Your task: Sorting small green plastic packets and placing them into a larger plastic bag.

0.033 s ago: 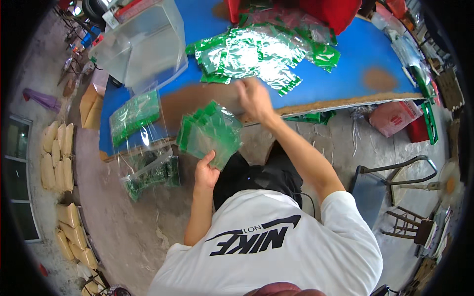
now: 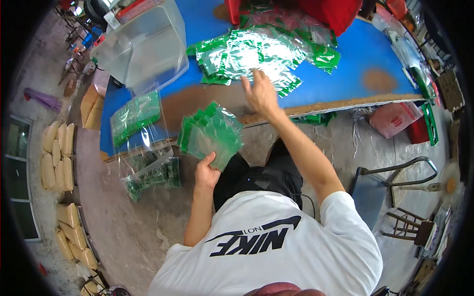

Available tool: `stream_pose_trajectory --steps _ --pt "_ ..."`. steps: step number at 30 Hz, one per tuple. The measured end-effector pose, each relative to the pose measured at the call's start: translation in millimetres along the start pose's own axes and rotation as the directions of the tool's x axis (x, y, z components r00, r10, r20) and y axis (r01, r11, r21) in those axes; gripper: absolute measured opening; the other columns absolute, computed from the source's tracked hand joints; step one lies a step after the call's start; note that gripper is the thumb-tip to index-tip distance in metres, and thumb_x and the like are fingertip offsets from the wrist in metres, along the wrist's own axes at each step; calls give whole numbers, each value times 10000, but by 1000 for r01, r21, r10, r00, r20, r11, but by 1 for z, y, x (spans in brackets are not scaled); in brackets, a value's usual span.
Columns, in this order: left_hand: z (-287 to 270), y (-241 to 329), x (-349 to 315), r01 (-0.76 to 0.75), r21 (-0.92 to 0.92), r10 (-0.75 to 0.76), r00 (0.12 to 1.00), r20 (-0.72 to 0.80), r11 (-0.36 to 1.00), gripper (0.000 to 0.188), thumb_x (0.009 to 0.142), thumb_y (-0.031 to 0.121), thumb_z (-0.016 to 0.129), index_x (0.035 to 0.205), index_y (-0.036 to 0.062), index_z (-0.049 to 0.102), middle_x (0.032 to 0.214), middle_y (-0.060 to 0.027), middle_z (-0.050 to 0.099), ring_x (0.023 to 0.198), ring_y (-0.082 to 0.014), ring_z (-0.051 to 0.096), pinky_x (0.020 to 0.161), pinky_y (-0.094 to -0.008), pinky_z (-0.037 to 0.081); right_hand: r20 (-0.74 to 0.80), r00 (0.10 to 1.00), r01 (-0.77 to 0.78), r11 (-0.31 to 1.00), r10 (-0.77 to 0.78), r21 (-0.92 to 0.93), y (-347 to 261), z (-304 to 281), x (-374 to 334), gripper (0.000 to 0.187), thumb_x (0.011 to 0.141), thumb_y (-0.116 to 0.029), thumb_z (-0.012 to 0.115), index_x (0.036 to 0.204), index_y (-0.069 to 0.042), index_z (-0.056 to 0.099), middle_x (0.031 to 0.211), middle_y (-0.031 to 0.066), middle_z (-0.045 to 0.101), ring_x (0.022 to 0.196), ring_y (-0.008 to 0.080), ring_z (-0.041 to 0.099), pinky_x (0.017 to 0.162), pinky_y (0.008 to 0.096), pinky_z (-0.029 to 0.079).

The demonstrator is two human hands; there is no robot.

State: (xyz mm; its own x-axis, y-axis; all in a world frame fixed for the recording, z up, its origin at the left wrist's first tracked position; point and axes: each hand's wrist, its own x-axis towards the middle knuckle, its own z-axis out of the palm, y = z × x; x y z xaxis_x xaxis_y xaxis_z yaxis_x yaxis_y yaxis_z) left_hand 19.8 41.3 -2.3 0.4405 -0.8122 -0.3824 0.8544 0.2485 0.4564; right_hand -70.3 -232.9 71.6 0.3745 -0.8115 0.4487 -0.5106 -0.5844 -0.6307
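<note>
My left hand grips a fanned stack of clear plastic packets with green edges, thumb on top, in front of the table's near edge. My right hand is stretched over the table with its fingers apart and nothing held. Its fingertips are at the near side of a spread heap of similar shiny green-and-clear packets; whether they touch it I cannot tell. Left of the held stack, a large clear bag with more green packets lies at the table edge.
The blue table has a worn brown front edge. A translucent plastic bin stands at the back left, a red container behind the heap. Below the edge hangs another bag of green packets. A blue trolley stands right.
My right hand has shifted slightly right and forward toward the heap, and its fingers show spread. The left hand and its stack look almost unmoved.
</note>
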Motion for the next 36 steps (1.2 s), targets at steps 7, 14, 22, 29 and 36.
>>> stream_pose_trajectory --steps 7,14,22,29,36 --pt "-13 3 -5 35 -10 -34 992 121 999 560 795 14 719 1325 19 539 1308 -102 609 1242 -287 564 1093 -459 441 137 962 268 916 -237 -299 27 -13 -60 592 958 -436 588 1214 96 548 1290 291 546 1268 450 467 1069 563 341" --pt "-8 13 -1 101 79 -115 973 201 992 561 783 47 731 1310 2 545 1265 -113 631 1202 -282 601 1065 -457 475 301 947 -71 837 -115 542 -17 -19 -73 438 1023 -322 504 776 38 538 674 207 537 638 371 546 623 436 435" --pt "-18 12 -7 92 99 -109 979 174 991 583 763 42 730 1316 0 550 1268 -129 642 1164 -304 626 1007 -475 511 238 969 -57 876 -67 480 -20 -4 -37 453 1042 -377 450 914 19 629 866 168 613 812 288 590 755 410 475" --pt "-51 35 -38 -51 -3 51 998 -26 999 637 710 26 673 1330 23 527 1066 -68 654 914 -206 626 904 -402 522 344 846 458 885 -408 -77 -41 6 -52 615 863 -451 687 1248 10 559 1397 256 502 1389 469 343 1130 628 266" --pt "-39 34 -12 -59 23 57 996 66 998 610 784 74 689 1358 4 495 1278 -107 610 1161 -266 599 1040 -473 471 510 679 187 795 -529 577 -25 -2 -47 341 883 -105 534 1204 8 558 1381 241 517 1324 415 457 1147 535 309"
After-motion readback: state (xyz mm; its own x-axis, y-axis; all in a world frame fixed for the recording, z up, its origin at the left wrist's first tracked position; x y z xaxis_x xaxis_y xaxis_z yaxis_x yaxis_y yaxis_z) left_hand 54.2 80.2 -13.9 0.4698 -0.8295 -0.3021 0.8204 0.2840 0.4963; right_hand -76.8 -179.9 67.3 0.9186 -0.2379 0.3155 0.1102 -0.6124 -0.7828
